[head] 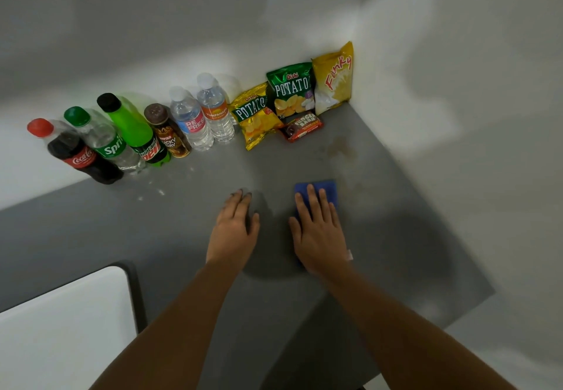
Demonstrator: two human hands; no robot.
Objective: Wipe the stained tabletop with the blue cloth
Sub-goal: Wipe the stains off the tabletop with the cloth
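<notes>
Right hand [320, 231] lies flat, fingers extended, pressing the cloth [327, 188] to the tabletop [182, 222]; left hand [234, 228] rests open and empty; the stain [341, 147] lies ahead, slightly right, nearer the right hand.

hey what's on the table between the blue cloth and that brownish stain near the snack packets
Nothing: the head view shows only bare grey tabletop between the blue cloth, under the right hand, and the brownish stain.
</notes>
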